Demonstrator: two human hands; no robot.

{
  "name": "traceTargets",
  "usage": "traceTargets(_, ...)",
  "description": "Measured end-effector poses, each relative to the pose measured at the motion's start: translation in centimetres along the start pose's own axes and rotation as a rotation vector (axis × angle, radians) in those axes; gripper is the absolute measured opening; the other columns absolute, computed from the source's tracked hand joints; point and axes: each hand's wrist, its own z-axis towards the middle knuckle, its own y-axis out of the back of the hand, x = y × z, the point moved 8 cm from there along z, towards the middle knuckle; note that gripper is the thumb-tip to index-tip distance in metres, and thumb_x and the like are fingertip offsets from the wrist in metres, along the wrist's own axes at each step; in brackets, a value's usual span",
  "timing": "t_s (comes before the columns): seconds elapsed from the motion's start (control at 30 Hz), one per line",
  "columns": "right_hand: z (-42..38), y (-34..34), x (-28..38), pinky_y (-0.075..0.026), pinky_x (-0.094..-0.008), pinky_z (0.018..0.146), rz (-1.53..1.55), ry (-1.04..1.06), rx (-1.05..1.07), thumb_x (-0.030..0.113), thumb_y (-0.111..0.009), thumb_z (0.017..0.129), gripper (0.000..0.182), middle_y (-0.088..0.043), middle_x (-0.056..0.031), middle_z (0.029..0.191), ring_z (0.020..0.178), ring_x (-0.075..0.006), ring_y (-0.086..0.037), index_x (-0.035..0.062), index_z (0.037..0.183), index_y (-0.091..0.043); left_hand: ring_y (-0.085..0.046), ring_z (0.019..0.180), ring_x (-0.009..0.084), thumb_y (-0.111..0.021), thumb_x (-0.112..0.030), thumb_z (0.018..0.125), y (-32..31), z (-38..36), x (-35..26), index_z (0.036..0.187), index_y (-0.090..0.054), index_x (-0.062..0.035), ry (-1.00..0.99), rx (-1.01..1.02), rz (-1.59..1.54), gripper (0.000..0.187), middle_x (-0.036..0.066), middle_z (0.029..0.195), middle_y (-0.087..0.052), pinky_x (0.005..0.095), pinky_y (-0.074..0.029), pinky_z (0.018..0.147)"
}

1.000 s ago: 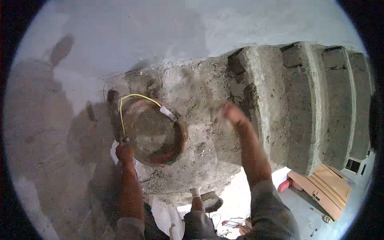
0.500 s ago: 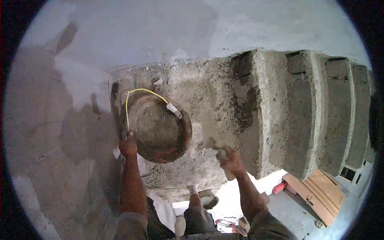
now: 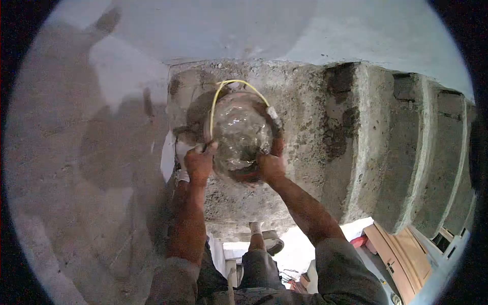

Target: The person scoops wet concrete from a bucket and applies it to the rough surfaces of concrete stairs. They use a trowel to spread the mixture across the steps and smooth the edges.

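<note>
A round reddish mortar pan point(image 3: 241, 133) with wet grey mix inside and a yellow cord handle point(image 3: 219, 94) is held up against the rough underside of a concrete stair point(image 3: 305, 132). My left hand point(image 3: 199, 163) grips the pan's left rim near the cord's end. My right hand point(image 3: 270, 165) grips the lower right rim. No trowel is visible in either hand.
Rough unplastered stair steps point(image 3: 406, 147) run off to the right. A smooth plastered wall point(image 3: 213, 30) lies above and to the left. Far below are my foot point(image 3: 264, 241), wooden panels point(image 3: 401, 254) and a pale floor.
My right hand has left the stair surface and come onto the pan's rim. The pan has shifted up and to the right, now tilted so the wet mix shows. The view swung left.
</note>
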Motion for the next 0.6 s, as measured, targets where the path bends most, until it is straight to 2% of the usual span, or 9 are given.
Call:
traceTargets(0.03,-0.7,0.0,0.6,-0.051,-0.0453,0.061,0.037,0.012,0.011,0.019,-0.045,0.087,0.021,-0.065,-0.0164,0.08,0.074,-0.0333,-0.065,0.0045,0.096,-0.058,-0.063,0.071,0.0345,-0.069,-0.041,0.074,0.1,-0.5,-1.1,0.082,-0.065,0.0007,-0.025,0.005,0.089,0.043,0.02,0.074,-0.064,0.0397,-0.045,0.067)
traceTargets(0.07,-2.0,0.7,0.5,-0.051,-0.0454,0.062,0.119,-0.012,-0.023,0.02,-0.05,0.083,0.019,-0.064,-0.019,0.081,0.074,-0.0351,-0.064,0.0058,0.093,-0.058,-0.063,0.072,0.0357,-0.068,-0.049,0.073,0.1,-0.9,-1.8,0.078,-0.065,0.0018,-0.006,0.001,-0.063,0.052,0.021,0.074,-0.064,0.041,-0.045,0.067)
traceTargets(0.17,-6.0,2.5,-1.0,-0.051,-0.0469,0.063,0.245,-0.193,-0.019,0.018,-0.054,0.077,0.019,-0.063,-0.0198,0.082,0.076,-0.037,-0.063,0.0064,0.092,-0.058,-0.062,0.073,0.0387,-0.067,-0.057,0.07,-1.9,1.2,3.4,0.076,-0.064,0.0035,-0.017,-0.159,0.064,0.061,0.022,0.076,-0.064,0.0431,-0.046,0.068)
traceTargets(0.2,-6.9,2.5,-1.4,-0.051,-0.0469,0.063,0.235,-0.207,-0.026,0.018,-0.054,0.077,0.019,-0.063,-0.0198,0.082,0.076,-0.037,-0.063,0.0064,0.092,-0.058,-0.062,0.076,0.0404,-0.067,-0.059,0.07,-1.6,2.0,5.2,0.079,-0.064,0.0043,0.012,-0.127,0.092,0.064,0.023,0.078,-0.064,0.044,-0.046,0.069)
traceTargets(0.3,-8.4,3.7,-1.4,-0.05,-0.0476,0.065,0.283,-0.15,-0.207,0.017,-0.057,0.073,0.022,-0.062,-0.0199,0.081,0.075,-0.0376,-0.062,0.0071,0.093,-0.056,-0.061,0.082,0.0421,-0.065,-0.06,0.071,-0.9,4.7,11.9,0.09,-0.064,0.0051,-0.021,-0.155,0.15,0.068,0.025,0.086,-0.063,0.0453,-0.048,0.073)
traceTargets(0.37,-8.7,4.1,-1.2,-0.049,-0.0474,0.066,0.407,0.017,-0.254,0.016,-0.059,0.071,0.024,-0.062,-0.0188,0.08,0.074,-0.0379,-0.06,0.0067,0.094,-0.055,-0.061,0.083,0.0418,-0.064,-0.059,0.072,-0.7,5.4,12.6,0.093,-0.064,0.0049,-0.058,-0.235,0.103,0.067,0.026,0.089,-0.063,0.0452,-0.048,0.073)
traceTargets(0.47,-10.4,8.7,-1.6,-0.048,-0.0421,0.063,0.57,0.059,-0.166,0.017,-0.063,0.071,0.021,-0.06,-0.0156,0.074,0.07,-0.0301,-0.061,0.0052,0.087,-0.057,-0.061,0.08,0.0402,-0.061,-0.053,0.078,-0.9,4.9,13.5,0.098,-0.063,0.0039,0.1,-0.091,0.396,0.061,0.026,0.095,-0.062,0.0445,-0.049,0.071)
traceTargets(0.53,-9.8,8.1,-3.5,-0.049,-0.0367,0.06,0.802,0.106,-0.052,0.019,-0.066,0.073,0.021,-0.059,-0.0108,0.073,0.064,-0.0209,-0.059,0.0036,0.085,-0.058,-0.062,0.078,0.0369,-0.059,-0.045,0.083,-0.6,4.9,12.2,0.099,-0.063,0.0037,-0.059,-0.156,0.458,0.051,0.025,0.093,-0.063,0.0427,-0.05,0.069)
traceTargets(0.6,-8.4,6.5,-7.3,-0.051,-0.0353,0.061,1.05,0.002,0.082,0.021,-0.064,0.076,0.021,-0.061,-0.0094,0.078,0.064,-0.0204,-0.059,0.0043,0.088,-0.061,-0.063,0.075,0.0341,-0.057,-0.037,0.086,0.1,3.9,10.1,0.1,-0.062,0.0039,-0.154,-0.183,0.417,0.044,0.025,0.091,-0.063,0.0411,-0.051,0.066)
